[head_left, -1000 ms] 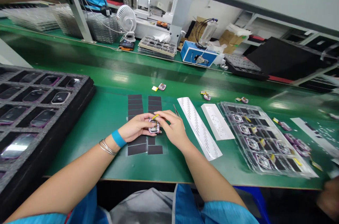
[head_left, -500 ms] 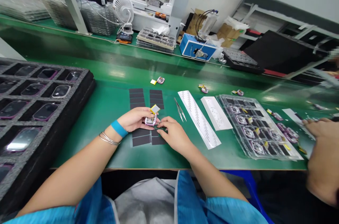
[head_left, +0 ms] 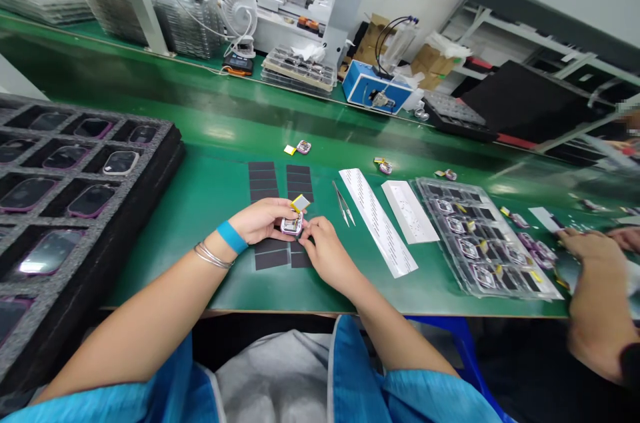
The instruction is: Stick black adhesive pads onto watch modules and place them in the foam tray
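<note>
My left hand (head_left: 263, 219) is closed around an open smartwatch case (head_left: 291, 224) with a pinkish-purple rim and its inner parts showing. From its top edge a silver battery (head_left: 301, 202) with yellow tape sticks up. At the case's right edge, my right hand (head_left: 324, 243) has thumb and index finger brought together; whatever is between them is too small to make out. Under and behind both hands lie strips of black adhesive pads (head_left: 270, 259) on clear backing. Tweezers (head_left: 343, 204) rest on the green bench just right of the pads.
Right of the tweezers are a printed label sheet (head_left: 379, 223), a white box lid (head_left: 410, 213) and a clear tray (head_left: 453, 259) of watch parts. A foam tray (head_left: 173, 149) of watches stands left. Several watch cases lie behind. A co-worker's hand (head_left: 585, 246) works at right.
My right fingertips have come together against the case's right edge. The view has shifted slightly, and the co-worker's arm has moved a little, with a second hand now showing.
</note>
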`<action>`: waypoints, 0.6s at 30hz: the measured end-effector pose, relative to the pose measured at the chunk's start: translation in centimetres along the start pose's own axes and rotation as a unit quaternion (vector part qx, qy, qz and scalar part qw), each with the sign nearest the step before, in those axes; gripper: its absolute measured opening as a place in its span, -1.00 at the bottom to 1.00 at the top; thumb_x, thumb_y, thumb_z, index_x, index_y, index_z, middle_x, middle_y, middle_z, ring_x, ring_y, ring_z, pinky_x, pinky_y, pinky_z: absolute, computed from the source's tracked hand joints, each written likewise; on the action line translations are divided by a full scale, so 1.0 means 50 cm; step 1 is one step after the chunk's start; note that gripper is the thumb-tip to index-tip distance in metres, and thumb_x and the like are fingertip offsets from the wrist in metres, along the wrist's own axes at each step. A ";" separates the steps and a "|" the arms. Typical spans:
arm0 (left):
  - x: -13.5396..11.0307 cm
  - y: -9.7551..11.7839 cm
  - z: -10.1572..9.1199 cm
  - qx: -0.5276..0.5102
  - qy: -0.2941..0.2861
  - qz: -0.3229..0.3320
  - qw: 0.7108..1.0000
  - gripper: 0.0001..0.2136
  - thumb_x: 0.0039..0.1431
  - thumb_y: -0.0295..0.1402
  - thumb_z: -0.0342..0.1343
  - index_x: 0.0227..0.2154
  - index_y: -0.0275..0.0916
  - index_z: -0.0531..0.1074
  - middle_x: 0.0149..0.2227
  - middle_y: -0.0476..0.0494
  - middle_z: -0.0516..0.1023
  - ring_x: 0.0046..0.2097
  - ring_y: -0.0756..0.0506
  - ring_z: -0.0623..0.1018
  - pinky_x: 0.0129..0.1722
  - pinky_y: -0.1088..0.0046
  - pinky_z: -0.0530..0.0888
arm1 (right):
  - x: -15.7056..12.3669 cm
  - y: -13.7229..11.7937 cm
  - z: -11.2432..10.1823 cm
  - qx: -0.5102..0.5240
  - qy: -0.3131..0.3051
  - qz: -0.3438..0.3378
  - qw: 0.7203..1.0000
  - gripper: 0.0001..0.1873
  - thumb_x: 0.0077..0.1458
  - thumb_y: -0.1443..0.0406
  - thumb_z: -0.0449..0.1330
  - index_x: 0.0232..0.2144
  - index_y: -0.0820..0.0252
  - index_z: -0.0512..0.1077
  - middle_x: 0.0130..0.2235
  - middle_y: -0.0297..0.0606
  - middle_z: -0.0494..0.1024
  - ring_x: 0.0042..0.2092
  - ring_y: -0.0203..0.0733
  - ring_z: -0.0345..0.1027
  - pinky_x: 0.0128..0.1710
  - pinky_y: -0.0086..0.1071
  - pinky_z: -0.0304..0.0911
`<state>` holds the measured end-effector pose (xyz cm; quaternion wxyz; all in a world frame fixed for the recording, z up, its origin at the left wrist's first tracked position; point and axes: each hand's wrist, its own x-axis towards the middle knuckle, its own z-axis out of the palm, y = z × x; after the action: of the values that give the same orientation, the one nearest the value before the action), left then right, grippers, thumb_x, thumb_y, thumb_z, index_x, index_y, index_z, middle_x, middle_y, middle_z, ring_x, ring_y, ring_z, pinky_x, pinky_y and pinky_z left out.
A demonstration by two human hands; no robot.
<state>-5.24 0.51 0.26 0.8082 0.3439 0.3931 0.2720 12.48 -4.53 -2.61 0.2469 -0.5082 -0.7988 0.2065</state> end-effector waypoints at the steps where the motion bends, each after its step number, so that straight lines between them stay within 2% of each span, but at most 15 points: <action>1: 0.000 0.000 0.000 -0.001 0.000 0.002 1.000 -0.77 -0.09 -0.44 0.21 -0.30 -0.33 0.45 -0.33 -0.21 0.57 -0.31 -0.08 0.54 -0.24 0.26 0.50 | -0.010 -0.003 0.002 -0.003 0.011 -0.017 1.000 -0.89 0.08 0.47 0.08 -0.42 0.19 0.33 -0.22 -0.15 0.32 -0.12 -0.10 0.23 -0.10 -0.17 0.25; 5: -0.002 -0.002 0.003 0.003 -0.001 0.005 1.000 -0.78 -0.10 -0.42 0.23 -0.32 -0.33 0.44 -0.34 -0.21 0.57 -0.33 -0.06 0.53 -0.27 0.31 0.50 | -0.044 -0.022 -0.014 -0.007 0.079 -0.070 0.994 -0.88 0.12 0.44 0.04 -0.37 0.16 0.33 -0.22 -0.14 0.36 -0.14 -0.10 0.25 -0.13 -0.18 0.25; 9: -0.001 -0.002 0.012 0.009 0.025 0.029 0.999 -0.78 -0.12 -0.42 0.25 -0.34 -0.34 0.44 -0.38 -0.20 0.57 -0.37 -0.05 0.53 -0.35 0.38 0.50 | -0.013 -0.040 -0.075 0.050 0.147 -0.102 0.983 -0.92 0.08 0.38 0.12 -0.42 0.10 0.36 -0.26 -0.22 0.48 -0.17 -0.12 0.35 0.00 -0.08 0.17; 11: 0.003 -0.003 0.017 0.010 0.058 0.056 0.997 -0.79 -0.12 -0.43 0.24 -0.36 -0.34 0.43 -0.41 -0.16 0.55 -0.40 -0.02 0.52 -0.37 0.42 0.51 | 0.027 -0.036 -0.099 0.125 0.118 -0.085 0.981 -0.92 0.03 0.36 0.18 -0.49 0.10 0.37 -0.33 -0.29 0.54 -0.23 -0.16 0.41 0.04 -0.07 0.15; 13: 0.008 -0.004 0.020 0.015 0.095 0.077 0.992 -0.81 -0.12 -0.42 0.25 -0.40 -0.34 0.42 -0.46 -0.11 0.52 -0.44 0.01 0.50 -0.39 0.42 0.52 | 0.068 -0.021 -0.103 0.213 0.051 -0.052 0.974 -0.90 -0.03 0.34 0.23 -0.54 0.13 0.38 -0.40 -0.32 0.55 -0.30 -0.19 0.44 -0.01 -0.12 0.21; 15: 0.014 -0.006 0.021 0.023 0.120 0.087 0.989 -0.81 -0.13 -0.41 0.26 -0.41 -0.33 0.41 -0.50 -0.08 0.49 -0.47 0.01 0.49 -0.42 0.40 0.53 | 0.098 -0.001 -0.087 0.278 0.005 -0.021 0.960 -0.88 -0.09 0.31 0.27 -0.56 0.16 0.39 -0.45 -0.32 0.55 -0.35 -0.21 0.43 -0.12 -0.20 0.28; 18: 0.020 -0.008 0.019 0.036 0.128 0.091 0.987 -0.78 -0.14 -0.39 0.27 -0.39 -0.34 0.43 -0.51 -0.07 0.48 -0.47 0.00 0.49 -0.46 0.42 0.53 | 0.112 0.025 -0.051 0.303 -0.009 0.011 0.953 -0.84 -0.14 0.28 0.30 -0.57 0.18 0.38 -0.47 -0.32 0.53 -0.39 -0.23 0.41 -0.26 -0.29 0.32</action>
<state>-3.84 0.62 -0.06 0.7101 0.3693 0.4701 0.3721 12.88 1.28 -0.26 0.3799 -0.4160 -0.6952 0.4464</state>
